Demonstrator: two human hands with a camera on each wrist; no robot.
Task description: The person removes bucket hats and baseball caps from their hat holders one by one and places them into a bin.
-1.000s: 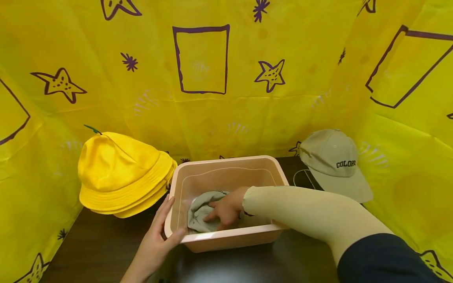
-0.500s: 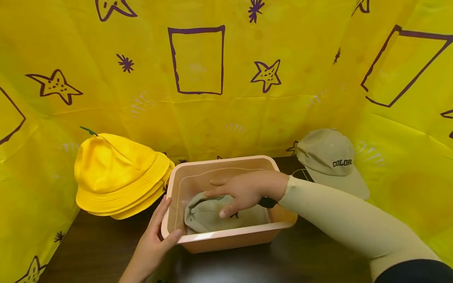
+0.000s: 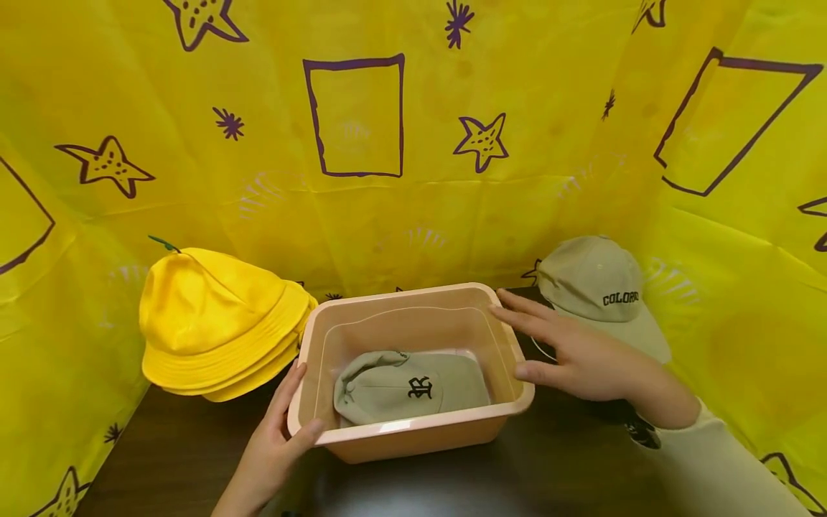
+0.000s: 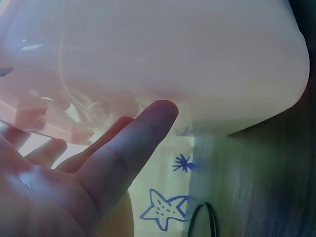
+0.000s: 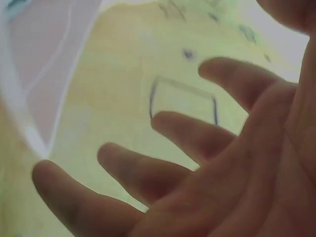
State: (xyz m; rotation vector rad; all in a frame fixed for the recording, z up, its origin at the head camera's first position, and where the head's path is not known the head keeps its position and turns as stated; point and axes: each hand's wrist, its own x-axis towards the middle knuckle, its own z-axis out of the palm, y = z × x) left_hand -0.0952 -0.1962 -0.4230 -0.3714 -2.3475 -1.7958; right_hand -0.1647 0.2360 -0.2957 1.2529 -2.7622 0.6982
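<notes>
Touching the peach bin (image 3: 420, 439) at its eight o'clock corner, the left hand (image 3: 274, 449) lies loosely spread, thumb on the six o'clock side and fingers along the nine o'clock side. At three o'clock the right hand (image 3: 575, 352) holds nothing; its fingers are straight and parted, and I cannot tell whether they touch the rim. Inside the bin lies a gray-green cap (image 3: 388, 396), crown toward nine o'clock, bill toward three. Yellow hats (image 3: 207, 316) sit stacked between nine and ten o'clock, another cap (image 3: 594, 280) between two and three. From here the bin looks like light, stiff plastic, smooth enough to slide on the dark table (image 3: 181, 438), best held under the rim at nine and three o'clock; the cap seems soft in the crown, firmer at the bill, the easier part to pinch
</notes>
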